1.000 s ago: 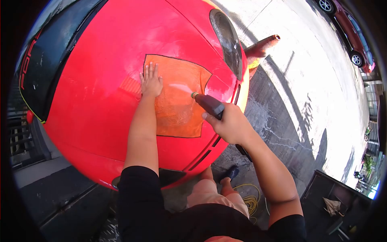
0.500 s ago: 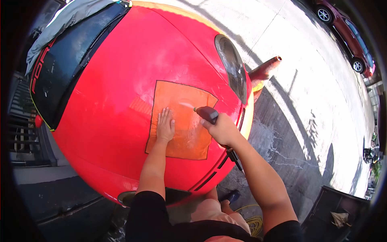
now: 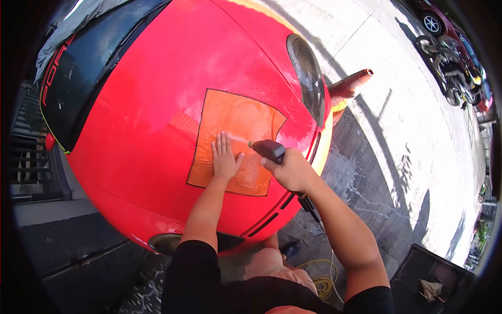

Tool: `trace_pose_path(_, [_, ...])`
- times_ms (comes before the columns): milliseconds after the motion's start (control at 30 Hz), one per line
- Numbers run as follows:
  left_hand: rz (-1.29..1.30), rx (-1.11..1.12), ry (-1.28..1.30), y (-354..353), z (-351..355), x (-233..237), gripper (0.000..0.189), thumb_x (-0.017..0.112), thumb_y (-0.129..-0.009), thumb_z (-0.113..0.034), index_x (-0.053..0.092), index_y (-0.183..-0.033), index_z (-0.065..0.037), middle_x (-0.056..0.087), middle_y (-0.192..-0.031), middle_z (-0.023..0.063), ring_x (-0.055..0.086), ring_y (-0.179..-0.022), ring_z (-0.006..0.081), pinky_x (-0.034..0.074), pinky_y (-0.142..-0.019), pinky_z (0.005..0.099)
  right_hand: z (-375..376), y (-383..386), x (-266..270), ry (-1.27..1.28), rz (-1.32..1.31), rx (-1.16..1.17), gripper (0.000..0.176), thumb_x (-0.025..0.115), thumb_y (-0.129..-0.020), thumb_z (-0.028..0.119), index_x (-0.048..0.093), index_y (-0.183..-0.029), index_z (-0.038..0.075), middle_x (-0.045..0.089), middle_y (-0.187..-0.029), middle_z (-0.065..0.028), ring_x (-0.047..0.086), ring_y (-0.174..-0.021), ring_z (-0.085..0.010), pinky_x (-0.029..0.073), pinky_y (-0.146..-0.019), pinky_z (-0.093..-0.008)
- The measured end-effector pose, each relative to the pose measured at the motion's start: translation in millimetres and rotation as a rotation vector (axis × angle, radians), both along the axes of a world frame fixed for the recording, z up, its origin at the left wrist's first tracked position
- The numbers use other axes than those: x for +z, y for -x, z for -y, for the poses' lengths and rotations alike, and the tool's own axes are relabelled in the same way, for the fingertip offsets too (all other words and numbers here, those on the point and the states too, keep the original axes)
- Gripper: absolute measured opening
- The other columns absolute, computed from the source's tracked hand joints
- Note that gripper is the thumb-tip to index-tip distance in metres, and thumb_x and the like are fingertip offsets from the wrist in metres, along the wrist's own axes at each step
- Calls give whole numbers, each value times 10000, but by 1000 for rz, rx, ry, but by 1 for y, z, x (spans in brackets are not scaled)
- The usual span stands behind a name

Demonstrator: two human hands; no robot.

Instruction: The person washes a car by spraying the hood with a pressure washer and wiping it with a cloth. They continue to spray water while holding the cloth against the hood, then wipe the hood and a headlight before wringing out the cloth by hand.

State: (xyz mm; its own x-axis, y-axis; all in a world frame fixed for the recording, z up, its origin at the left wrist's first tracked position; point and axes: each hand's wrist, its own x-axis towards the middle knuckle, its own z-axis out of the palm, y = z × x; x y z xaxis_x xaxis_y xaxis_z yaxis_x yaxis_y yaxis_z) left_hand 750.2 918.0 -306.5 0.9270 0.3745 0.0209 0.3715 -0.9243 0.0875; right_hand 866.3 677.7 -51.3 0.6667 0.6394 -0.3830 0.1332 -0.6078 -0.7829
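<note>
An orange cloth (image 3: 251, 118) with a dark border lies flat and wet on the hood of a red car (image 3: 157, 104). My left hand (image 3: 225, 159) presses flat on it, fingers stretched out. Wrapped round a black spray gun (image 3: 269, 150) is my right hand (image 3: 293, 170), above the cloth's right side. From its nozzle a thin jet of water reaches the cloth just beyond my left fingertips. The gun's lower part and a hose show under my right wrist.
Behind the car's front stands an orange traffic cone (image 3: 348, 89). A yellow hose (image 3: 322, 285) lies coiled by my feet. At lower right is a dark bin (image 3: 413, 272). A motorcycle (image 3: 449, 70) is at the far right by a parked dark red car (image 3: 431, 23).
My left hand has slid right across the cloth, nearer the spray. The jet now points more toward its fingertips. The view has shifted slightly, and a motorcycle has come into sight at upper right.
</note>
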Motion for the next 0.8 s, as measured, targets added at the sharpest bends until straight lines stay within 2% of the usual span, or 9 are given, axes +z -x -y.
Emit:
trace_pose_path(100, [15,12,-11,0,7,-6,1018,576,-1008,-576,161,-1682,64,97,-1792,224,56,-1671,348,22,-1337,568,-1,-10,12,127,-85,-70,451,727,-989,375,711,-1169,-38,683,-801,-246,704,-776,-361,535,-771,-468])
trace_pose_path(133, [24,12,-20,1,5,-8,1029,577,-1006,-583,151,-1684,62,94,-1792,226,55,-1672,347,20,-1337,571,-1,-11,2,50,-55,-89,460,728,-986,382,709,-1147,-49,682,-793,-255,706,-768,-372,537,-769,-474])
trace_pose_path(233, [-6,10,-43,-1,3,-9,1061,589,-992,-611,153,-1682,66,86,-1791,231,53,-1671,351,22,-1336,572,1,-9,-25,39,3,-33,480,733,-980,396,703,-1059,-77,677,-765,-258,714,-754,-395,539,-748,-483])
trace_pose_path(333, [-6,-3,17,-1,14,2,1084,600,-979,-632,157,-1682,65,93,-1790,231,55,-1670,357,25,-1336,572,-2,-30,-3,113,25,-154,526,746,-950,430,715,-962,-94,709,-870,-342,736,-917,-494,565,-786,-531])
trace_pose_path(433, [-131,-194,38,1,36,4,1101,626,-954,-649,173,-1690,34,119,-1787,221,63,-1669,357,30,-1338,564,2,-57,-3,27,139,-222,533,752,-938,439,719,-985,-91,711,-880,-346,732,-922,-504,564,-803,-536])
trace_pose_path(533, [-265,-446,-13,10,65,-4,1011,626,-980,-590,215,-1693,-1,146,-1788,191,78,-1669,340,44,-1340,554,14,-64,-14,157,110,-193,526,748,-939,422,715,-988,-100,699,-870,-353,730,-916,-504,561,-815,-532])
trace_pose_path(667, [-296,-722,-53,35,97,-40,794,575,-1022,-350,280,-1678,-15,168,-1792,161,103,-1669,317,78,-1346,527,50,-27,-27,85,29,-72,516,755,-936,409,709,-943,-105,689,-850,-355,730,-896,-493,555,-794,-519])
trace_pose_path(733, [-346,-814,-124,48,112,-47,731,539,-1018,-238,300,-1670,-7,174,-1792,156,112,-1669,310,92,-1349,514,53,-34,-29,115,69,-148,512,756,-938,405,707,-927,-105,689,-838,-351,730,-883,-498,555,-782,-521])
trace_pose_path(800, [-419,-834,-59,59,126,-48,728,522,-1003,-194,299,-1669,-2,179,-1791,159,120,-1668,313,95,-1350,506,56,-49,-33,88,134,-237,510,758,-942,402,704,-898,-104,688,-806,-342,730,-850,-503,558,-754,-523])
